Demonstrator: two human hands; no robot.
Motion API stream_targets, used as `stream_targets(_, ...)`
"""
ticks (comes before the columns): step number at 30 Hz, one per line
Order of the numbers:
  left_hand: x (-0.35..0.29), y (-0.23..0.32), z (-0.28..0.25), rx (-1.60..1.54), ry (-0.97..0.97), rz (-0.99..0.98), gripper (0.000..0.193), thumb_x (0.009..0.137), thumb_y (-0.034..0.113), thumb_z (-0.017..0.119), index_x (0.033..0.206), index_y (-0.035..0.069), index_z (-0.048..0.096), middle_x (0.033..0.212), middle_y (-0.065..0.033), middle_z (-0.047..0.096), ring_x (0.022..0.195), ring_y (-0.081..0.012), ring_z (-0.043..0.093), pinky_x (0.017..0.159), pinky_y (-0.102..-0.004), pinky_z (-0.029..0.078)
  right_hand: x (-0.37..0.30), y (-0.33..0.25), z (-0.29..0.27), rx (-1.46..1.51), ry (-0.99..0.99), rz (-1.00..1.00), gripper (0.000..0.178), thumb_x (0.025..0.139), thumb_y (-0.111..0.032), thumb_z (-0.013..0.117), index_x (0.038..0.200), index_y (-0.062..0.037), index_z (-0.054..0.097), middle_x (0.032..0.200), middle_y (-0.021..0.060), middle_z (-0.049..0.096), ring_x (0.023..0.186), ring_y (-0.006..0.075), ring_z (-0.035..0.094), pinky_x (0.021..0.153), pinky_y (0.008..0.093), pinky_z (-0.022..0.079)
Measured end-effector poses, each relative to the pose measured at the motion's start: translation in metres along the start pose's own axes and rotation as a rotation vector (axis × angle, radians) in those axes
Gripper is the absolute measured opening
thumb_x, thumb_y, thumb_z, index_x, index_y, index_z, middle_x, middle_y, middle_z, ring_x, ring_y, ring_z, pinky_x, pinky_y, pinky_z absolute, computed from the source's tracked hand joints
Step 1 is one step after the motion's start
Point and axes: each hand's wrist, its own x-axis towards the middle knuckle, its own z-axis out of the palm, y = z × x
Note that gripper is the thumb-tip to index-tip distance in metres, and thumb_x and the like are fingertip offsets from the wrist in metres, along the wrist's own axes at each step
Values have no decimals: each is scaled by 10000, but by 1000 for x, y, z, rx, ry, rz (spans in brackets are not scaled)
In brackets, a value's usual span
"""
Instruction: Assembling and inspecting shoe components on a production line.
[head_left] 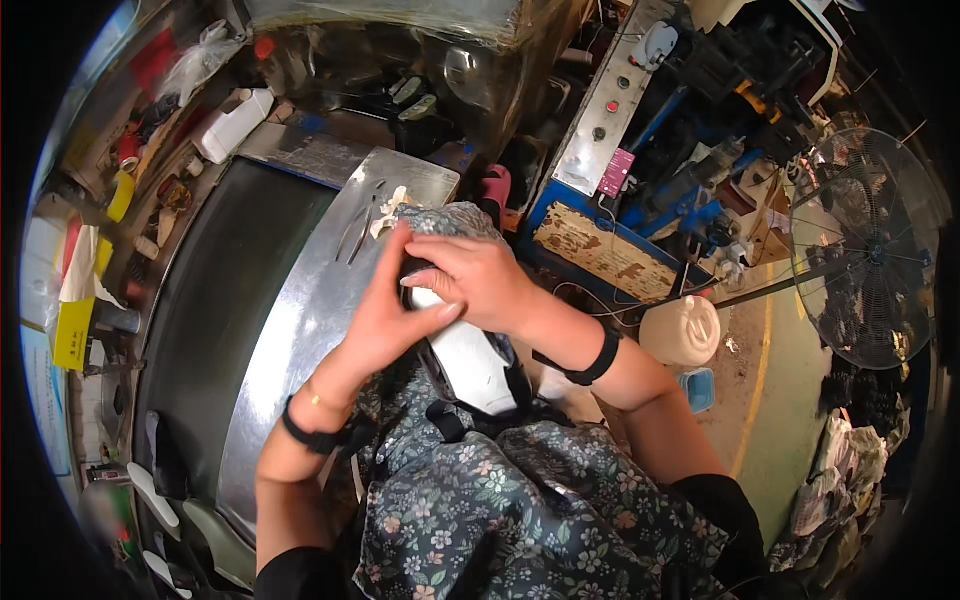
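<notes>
A shoe (475, 370) lies sole up on my lap, with a white underside and a dark edge around it. Its far end is partly hidden by my hands. My left hand (385, 315) grips the far end from the left, thumb across the white surface and fingers pointing away. From the right, my right hand (478, 285) closes over the same end, its fingers bent toward my left fingers. Whether something small is pinched between them is hidden. A floral apron (530, 500) covers my lap beneath the shoe.
Left of me runs a dark conveyor belt (225, 260) beside a shiny metal ledge (285, 330); crumpled pale scraps (390, 210) lie there. More shoe parts (150, 495) rest at the lower left. To the right are a blue machine (605, 250), a beige jug (680, 330) and a fan (870, 250).
</notes>
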Motion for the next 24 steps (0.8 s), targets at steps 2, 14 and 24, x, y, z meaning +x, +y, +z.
stream_targets(2, 14, -16, 11, -73, 0, -42, 990, 758, 229, 840, 1508, -31, 248, 1493, -198, 387, 1395, -250, 348, 1133, -349, 301, -1, 7, -8, 107, -26, 173, 272, 834, -140, 710, 1059, 9, 679, 1038, 212, 684, 943, 343, 681, 805, 355, 544)
stream_targets(14, 18, -22, 23, 107, 148, 6, 624, 795, 220, 776, 1318, 21, 501, 1341, -183, 527, 1284, -352, 465, 1084, -412, 365, -77, -11, -17, 264, -40, 513, 611, 911, -131, 658, 1445, -4, 390, 1367, 230, 524, 1288, 310, 517, 1042, 375, 413)
stream_targets(24, 27, -19, 18, -384, 111, -301, 617, 778, 70, 797, 1318, 73, 497, 1213, -49, 574, 1117, -156, 544, 972, -309, 455, -97, 36, -27, 1234, 235, 1132, 534, 1046, -433, 403, 1257, 23, 584, 1128, 82, 674, 1007, 147, 633, 894, 312, 501)
